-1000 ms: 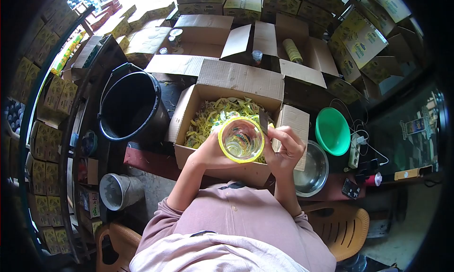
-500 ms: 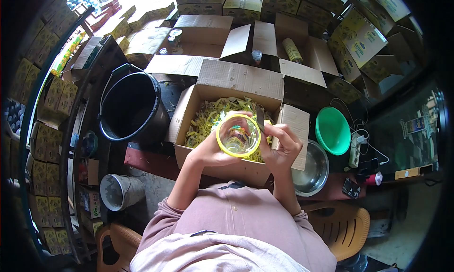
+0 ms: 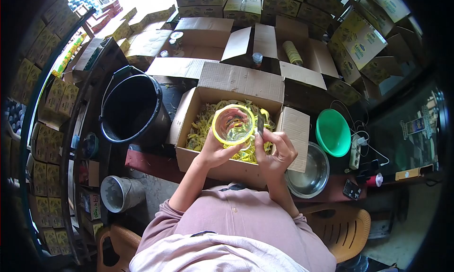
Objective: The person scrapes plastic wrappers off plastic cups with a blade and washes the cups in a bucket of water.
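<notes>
My left hand (image 3: pixel 215 152) is wrapped round a clear plastic jar (image 3: pixel 216 128) with a yellow rim, its open mouth tilted up towards me. Inside the jar some coloured print shows through the wall. My right hand (image 3: pixel 277 151) pinches a knife (image 3: pixel 260 120) with a dark, flat blade pointing up, just right of the jar; its handle is hidden in the fingers. Both hands are above an open cardboard box (image 3: pixel 222 171). Yellow-green shreds (image 3: pixel 199 130), like strips of cut film or paper, lie in the box under the jar.
Left of the box stands a black bucket (image 3: pixel 131 138), with a grey bucket (image 3: pixel 111 193) lower down. A green bowl (image 3: pixel 332 132) and a metal bowl (image 3: pixel 318 170) are on the right. Behind are open cartons (image 3: pixel 236 75), one holding stacked yellow-rimmed pieces (image 3: pixel 292 53).
The jar in my left hand has shifted slightly left and up and its mouth has tilted. My right hand with the knife has moved a little left and down.
</notes>
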Tool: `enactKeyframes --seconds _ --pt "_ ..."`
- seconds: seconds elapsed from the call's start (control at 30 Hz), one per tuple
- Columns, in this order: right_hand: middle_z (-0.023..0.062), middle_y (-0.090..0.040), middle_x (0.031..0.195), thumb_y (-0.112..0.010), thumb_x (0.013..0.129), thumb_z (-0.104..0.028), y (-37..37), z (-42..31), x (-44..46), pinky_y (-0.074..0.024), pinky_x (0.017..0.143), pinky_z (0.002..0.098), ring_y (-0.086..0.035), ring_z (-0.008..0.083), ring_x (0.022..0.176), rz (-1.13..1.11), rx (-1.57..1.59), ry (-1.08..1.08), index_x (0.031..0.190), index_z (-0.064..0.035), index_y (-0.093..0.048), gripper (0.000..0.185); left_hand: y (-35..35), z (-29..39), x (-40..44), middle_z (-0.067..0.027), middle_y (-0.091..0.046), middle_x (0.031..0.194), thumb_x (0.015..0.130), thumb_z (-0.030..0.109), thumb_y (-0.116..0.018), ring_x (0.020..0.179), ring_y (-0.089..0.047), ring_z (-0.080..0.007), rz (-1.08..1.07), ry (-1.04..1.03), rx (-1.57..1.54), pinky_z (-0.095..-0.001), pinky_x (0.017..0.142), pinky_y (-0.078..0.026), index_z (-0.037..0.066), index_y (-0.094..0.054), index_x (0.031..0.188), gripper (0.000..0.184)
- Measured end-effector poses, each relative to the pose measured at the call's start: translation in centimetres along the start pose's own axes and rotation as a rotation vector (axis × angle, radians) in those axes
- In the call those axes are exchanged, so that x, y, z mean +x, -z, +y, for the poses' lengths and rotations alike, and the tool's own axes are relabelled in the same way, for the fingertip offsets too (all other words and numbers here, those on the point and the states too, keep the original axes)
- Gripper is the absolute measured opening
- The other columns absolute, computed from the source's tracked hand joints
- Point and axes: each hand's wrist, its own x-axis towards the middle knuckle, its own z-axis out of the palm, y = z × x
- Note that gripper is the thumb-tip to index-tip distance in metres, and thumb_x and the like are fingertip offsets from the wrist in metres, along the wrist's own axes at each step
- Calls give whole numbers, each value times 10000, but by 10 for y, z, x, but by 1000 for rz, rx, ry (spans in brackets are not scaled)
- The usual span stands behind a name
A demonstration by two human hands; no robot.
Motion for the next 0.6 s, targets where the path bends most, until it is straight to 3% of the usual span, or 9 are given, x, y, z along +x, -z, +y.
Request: enactKeyframes --seconds 0.6 --pt "61 -585 645 -678 641 47 2 -7 3 -465 518 248 -583 146 567 -8 -76 43 827 -36 -650 206 -1 9 1 -91 -468 1089 621 34 -722 1038 -485 -169 -60 85 151 -311 892 -417 29 -368 1171 653"
